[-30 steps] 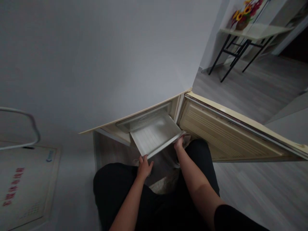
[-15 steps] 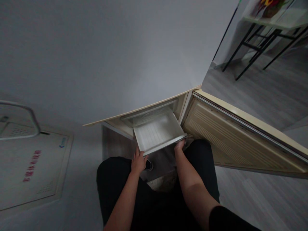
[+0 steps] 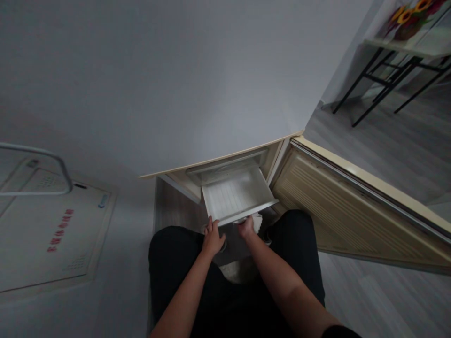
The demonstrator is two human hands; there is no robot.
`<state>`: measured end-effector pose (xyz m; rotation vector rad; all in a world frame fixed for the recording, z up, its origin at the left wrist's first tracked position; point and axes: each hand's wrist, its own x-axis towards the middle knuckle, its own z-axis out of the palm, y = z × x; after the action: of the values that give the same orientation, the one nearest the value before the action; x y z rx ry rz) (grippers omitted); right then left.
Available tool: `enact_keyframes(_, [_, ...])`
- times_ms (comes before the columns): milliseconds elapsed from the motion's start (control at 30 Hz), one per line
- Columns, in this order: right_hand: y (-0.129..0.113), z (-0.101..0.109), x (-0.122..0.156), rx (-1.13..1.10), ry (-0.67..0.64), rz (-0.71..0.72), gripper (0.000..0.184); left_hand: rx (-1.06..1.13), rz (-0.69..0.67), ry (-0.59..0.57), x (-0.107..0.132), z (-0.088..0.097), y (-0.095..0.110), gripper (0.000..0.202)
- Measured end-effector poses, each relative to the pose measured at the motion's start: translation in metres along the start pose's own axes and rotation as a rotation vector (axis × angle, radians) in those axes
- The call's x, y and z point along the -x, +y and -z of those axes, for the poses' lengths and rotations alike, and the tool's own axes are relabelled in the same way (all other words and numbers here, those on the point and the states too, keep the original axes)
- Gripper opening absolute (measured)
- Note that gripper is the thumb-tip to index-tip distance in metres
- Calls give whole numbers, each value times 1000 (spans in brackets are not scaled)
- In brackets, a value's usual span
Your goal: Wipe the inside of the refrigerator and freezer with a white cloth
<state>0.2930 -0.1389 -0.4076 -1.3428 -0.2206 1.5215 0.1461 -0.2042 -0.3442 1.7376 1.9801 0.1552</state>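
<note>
In the head view, I'd brace the shallow white plastic drawer [image 3: 234,191] lightly and press the crumpled white cloth [image 3: 258,222] evenly along its front edge. The drawer sits mid-frame, just above both hands: my left hand [image 3: 213,239], thumb spread, touches its lower-left corner; my right hand [image 3: 246,228], lower centre, grasps the cloth.

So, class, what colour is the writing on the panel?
The writing is red; head view shows it.
</note>
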Motion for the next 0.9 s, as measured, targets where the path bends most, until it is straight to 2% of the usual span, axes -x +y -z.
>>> enact_keyframes(100, [18, -13, 16, -161, -1, -231, 57, -22, 28, -31, 1, 0, 4, 66])
enact_keyframes(167, [17, -13, 15, -195, -7, -267, 63, -33, 38, -51, 2, 1, 5, 67])
enact_keyframes(233, [4, -5, 5, -169, -4, -205, 73, -56, 22, -51, 3, 3, 5, 68])
enact_keyframes(333, [-35, 18, -23, 2, 77, 32, 87, -75, 25, -53, 5, 4, 5, 69])
enact_keyframes(433, [-76, 48, -51, 73, 141, 146, 88, -83, 27, -72, 5, 6, 6, 71])
enact_keyframes(533, [-93, 64, -63, 135, 171, 184, 83, -79, 37, -67, 6, 7, 9, 71])
enact_keyframes(600, [-85, 61, -59, 159, 184, 168, 81, -72, 46, -56, 6, 7, 11, 70])
enact_keyframes(700, [-53, 40, -37, 146, 143, 67, 77, -59, 47, -44, 5, 7, 13, 69])
enact_keyframes(900, [17, -13, 30, 108, -127, -204, 50, 9, 43, -44, 6, 7, 10, 69])
